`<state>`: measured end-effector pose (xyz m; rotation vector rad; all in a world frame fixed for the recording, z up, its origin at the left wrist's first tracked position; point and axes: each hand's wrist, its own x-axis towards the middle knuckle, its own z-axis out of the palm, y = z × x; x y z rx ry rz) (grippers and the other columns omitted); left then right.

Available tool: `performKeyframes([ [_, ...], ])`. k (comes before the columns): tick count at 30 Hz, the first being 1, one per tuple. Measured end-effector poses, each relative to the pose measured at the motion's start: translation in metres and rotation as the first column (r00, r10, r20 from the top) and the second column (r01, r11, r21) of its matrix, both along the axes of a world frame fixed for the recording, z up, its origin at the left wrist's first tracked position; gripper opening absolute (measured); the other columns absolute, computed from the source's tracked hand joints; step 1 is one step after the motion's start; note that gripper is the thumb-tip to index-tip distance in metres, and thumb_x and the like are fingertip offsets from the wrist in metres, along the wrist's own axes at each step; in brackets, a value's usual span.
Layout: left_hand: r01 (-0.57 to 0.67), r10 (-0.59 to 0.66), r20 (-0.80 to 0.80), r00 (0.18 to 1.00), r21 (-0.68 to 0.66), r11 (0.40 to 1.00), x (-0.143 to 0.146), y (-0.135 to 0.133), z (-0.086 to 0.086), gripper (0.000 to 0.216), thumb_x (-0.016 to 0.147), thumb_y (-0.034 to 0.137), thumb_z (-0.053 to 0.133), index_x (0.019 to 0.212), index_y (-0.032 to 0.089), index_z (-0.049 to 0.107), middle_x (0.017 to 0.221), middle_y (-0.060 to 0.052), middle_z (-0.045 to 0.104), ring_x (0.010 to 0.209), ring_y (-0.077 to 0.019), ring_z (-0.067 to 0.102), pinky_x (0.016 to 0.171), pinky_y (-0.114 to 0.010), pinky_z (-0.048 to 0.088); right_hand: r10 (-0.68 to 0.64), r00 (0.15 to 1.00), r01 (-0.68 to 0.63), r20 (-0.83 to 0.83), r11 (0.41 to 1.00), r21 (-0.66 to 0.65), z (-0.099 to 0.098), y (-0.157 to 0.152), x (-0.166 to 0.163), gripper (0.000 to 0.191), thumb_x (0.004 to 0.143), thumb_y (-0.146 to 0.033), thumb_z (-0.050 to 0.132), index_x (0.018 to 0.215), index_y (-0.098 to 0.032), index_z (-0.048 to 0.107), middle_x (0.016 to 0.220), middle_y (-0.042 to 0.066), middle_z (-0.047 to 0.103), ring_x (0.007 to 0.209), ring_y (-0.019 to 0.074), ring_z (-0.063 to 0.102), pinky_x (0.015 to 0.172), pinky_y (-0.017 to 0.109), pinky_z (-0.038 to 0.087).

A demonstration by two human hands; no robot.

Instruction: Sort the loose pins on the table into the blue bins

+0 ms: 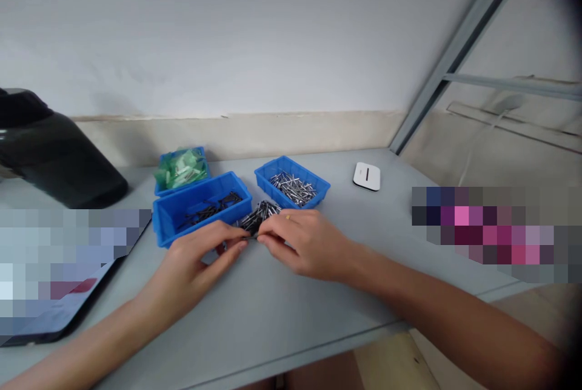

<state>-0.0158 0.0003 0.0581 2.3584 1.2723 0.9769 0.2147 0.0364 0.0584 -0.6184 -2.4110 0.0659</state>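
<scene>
My left hand (193,256) and my right hand (304,241) meet just above the table, fingers closed in a pinch. Between their fingertips is a small thin dark piece (251,237), too small to identify. Right behind the fingers lies a loose pile of dark and silvery metal pins (259,214), partly hidden by my hands. A blue bin (166,223) behind my left hand contains long dark pieces like screws or pins (211,211). Beyond my right hand, another blue bin (262,179) holds many shiny silver pins (295,188).
At the back left, a smaller blue bin (160,187) holds green plastic wrapping (184,168). A dark bottle (68,159) and a tablet-like screen (68,311) occupy the left side. A white square device (367,176) lies back right, near a metal frame post (421,105). Behind is a wall.
</scene>
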Motion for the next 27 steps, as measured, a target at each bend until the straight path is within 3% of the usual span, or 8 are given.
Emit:
performKeyframes([
  [4, 0.027, -0.006, -0.132, 0.991, 0.158, 0.987, -0.012, 0.003, 0.008, 0.015, 0.1, 0.031, 0.056, 0.104, 0.025, 0.069, 0.093, 0.001, 0.075, 0.081, -0.0143, 0.07, 0.07, -0.022, 0.055, -0.037, 0.998, 0.038, 0.055, 0.999, -0.014, 0.002, 0.002, 0.002, 0.026, 0.105, -0.029, 0.042, 0.104, -0.015, 0.064, 0.082, 0.003, 0.071, 0.077, 0.0146, 0.064, 0.071, 0.026, 0.043],
  [7, -0.033, 0.169, -0.319, 0.932, 0.391, 0.92, -0.031, 0.014, 0.018, 0.02, 0.103, 0.033, 0.052, 0.107, 0.021, 0.067, 0.097, -0.003, 0.073, 0.085, -0.0178, 0.068, 0.08, -0.03, 0.053, -0.059, 0.982, 0.074, 0.178, 0.994, -0.077, 0.004, 0.005, 0.002, 0.021, 0.103, -0.029, 0.049, 0.111, -0.017, 0.063, 0.087, 0.003, 0.07, 0.084, 0.0164, 0.064, 0.071, 0.027, 0.042],
  [9, -0.065, 0.307, -0.436, 0.846, 0.488, 0.87, -0.044, 0.022, 0.022, 0.03, 0.105, 0.038, 0.044, 0.104, 0.019, 0.067, 0.094, -0.005, 0.073, 0.084, -0.0202, 0.068, 0.074, -0.032, 0.052, -0.034, 0.952, 0.07, 0.303, 0.992, -0.108, 0.003, 0.006, 0.002, 0.017, 0.102, -0.025, 0.05, 0.106, -0.016, 0.064, 0.093, 0.005, 0.069, 0.09, 0.0171, 0.063, 0.076, 0.028, 0.044],
  [12, -0.063, 0.355, -0.484, 0.8, 0.52, 0.852, -0.058, 0.032, 0.022, 0.037, 0.106, 0.041, 0.042, 0.103, 0.018, 0.07, 0.088, -0.006, 0.074, 0.077, -0.0216, 0.068, 0.068, -0.033, 0.051, 0.01, 0.902, 0.051, 0.431, 0.99, -0.13, -0.001, 0.005, 0.0, 0.015, 0.101, -0.021, 0.05, 0.101, -0.014, 0.063, 0.1, 0.006, 0.067, 0.094, 0.0178, 0.061, 0.081, 0.03, 0.046],
  [16, -0.083, 0.433, -0.527, 0.731, 0.562, 0.823, -0.056, 0.032, 0.021, 0.048, 0.107, 0.043, 0.031, 0.115, 0.013, 0.068, 0.089, -0.014, 0.074, 0.077, -0.029, 0.066, 0.064, -0.04, 0.047, 0.039, 0.891, 0.03, 0.452, 0.989, -0.145, -0.008, 0.003, -0.002, 0.016, 0.101, -0.024, 0.05, 0.101, -0.016, 0.064, 0.106, 0.007, 0.066, 0.093, 0.018, 0.06, 0.078, 0.031, 0.048],
  [18, 0.013, 0.388, -0.56, 0.732, 0.581, 0.814, -0.048, 0.026, 0.021, 0.043, 0.107, 0.039, 0.034, 0.12, 0.011, 0.065, 0.096, -0.015, 0.074, 0.084, -0.0296, 0.066, 0.072, -0.042, 0.049, 0.048, 0.893, 0.02, 0.447, 0.989, -0.145, -0.01, 0.002, -0.002, 0.017, 0.102, -0.024, 0.05, 0.1, -0.015, 0.065, 0.106, 0.007, 0.066, 0.092, 0.0182, 0.06, 0.08, 0.032, 0.048],
  [22, 0.322, 0.12, -0.66, 0.742, 0.507, 0.799, -0.027, 0.014, 0.014, 0.025, 0.105, 0.022, 0.044, 0.114, 0.015, 0.067, 0.096, -0.008, 0.073, 0.087, -0.024, 0.065, 0.076, -0.037, 0.048, 0.062, 0.893, 0.02, 0.445, 0.984, -0.177, -0.009, 0.003, -0.001, 0.016, 0.101, -0.025, 0.053, 0.102, -0.015, 0.065, 0.106, 0.007, 0.066, 0.095, 0.0189, 0.06, 0.084, 0.033, 0.048],
  [27, 0.354, 0.058, -0.671, 0.74, 0.461, 0.814, -0.016, 0.017, -0.015, 0.04, 0.107, 0.021, 0.034, 0.103, 0.013, 0.073, 0.087, -0.01, 0.074, 0.076, -0.0247, 0.068, 0.065, -0.037, 0.051, 0.05, 0.879, 0.041, 0.474, 0.983, -0.18, -0.006, 0.002, -0.001, 0.016, 0.101, -0.025, 0.052, 0.103, -0.015, 0.065, 0.106, 0.007, 0.066, 0.096, 0.0192, 0.06, 0.083, 0.032, 0.047],
])
